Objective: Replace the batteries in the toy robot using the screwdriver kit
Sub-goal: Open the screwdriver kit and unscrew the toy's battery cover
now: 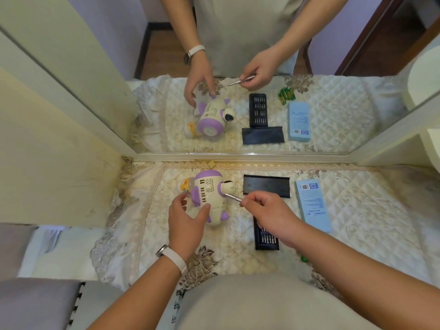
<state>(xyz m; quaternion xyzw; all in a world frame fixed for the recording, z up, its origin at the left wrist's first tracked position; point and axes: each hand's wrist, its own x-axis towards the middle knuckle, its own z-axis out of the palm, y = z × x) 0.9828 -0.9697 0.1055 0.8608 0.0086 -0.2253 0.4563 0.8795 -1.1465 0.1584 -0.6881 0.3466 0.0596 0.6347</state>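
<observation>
On the quilted cloth (369,210), near the mirror (238,155): toy robot (209,194) lies on its side. Long axis runs far to near, purple domed head toward the mirror, feet toward the person, near end skewed slightly right. Vented cream flank faces up.

Left hand (188,220): fingers spread and loosely curved, grasping nothing. Thumb rests on the toy's near body; fingertips sit just off its left side by a small metal ring. White watch (171,256) on the wrist.

Right hand (269,210): pinches the screwdriver (234,197) at its rear end between thumb and fingers. Tool axis runs mostly right to left, tip pointing left and slightly far, at the toy's right side below the rounded cream arm. Contact appears made; cannot confirm.

Bit tray (266,239) partly hidden under the right wrist, long axis far to near. Black lid (266,185) lies crosswise beyond it. Blue box (313,206) to the right. Green batteries (304,259) show just past the right forearm.
</observation>
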